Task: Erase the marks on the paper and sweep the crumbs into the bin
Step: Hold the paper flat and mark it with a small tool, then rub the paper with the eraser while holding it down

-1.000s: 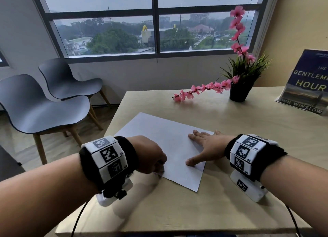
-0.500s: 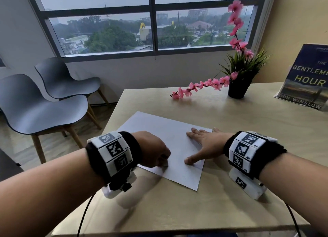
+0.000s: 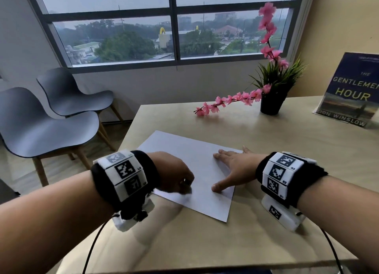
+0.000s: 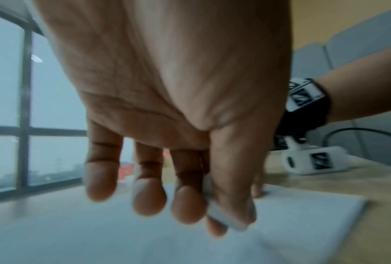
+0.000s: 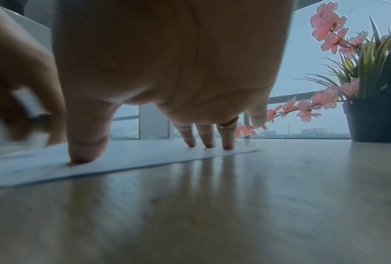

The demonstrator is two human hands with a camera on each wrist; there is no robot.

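Note:
A white sheet of paper (image 3: 190,163) lies skewed on the wooden table (image 3: 287,134). My left hand (image 3: 176,175) pinches a small white eraser (image 4: 224,218) between thumb and forefinger and holds its tip on the paper's near left edge; the eraser (image 5: 30,105) shows blurred in the right wrist view. My right hand (image 3: 231,169) lies flat with fingers spread, its thumb and fingertips (image 5: 81,155) pressing the paper's right side down. Any marks or crumbs on the paper are too faint to make out. No bin is in view.
A black pot with grass and pink blossom stems (image 3: 272,97) stands at the back of the table. A book (image 3: 352,93) leans at the far right. Two grey chairs (image 3: 47,121) stand left of the table, below the window.
My left hand with the eraser has slid a short way right along the paper's near edge and is motion-blurred. My right hand stays pressed on the paper.

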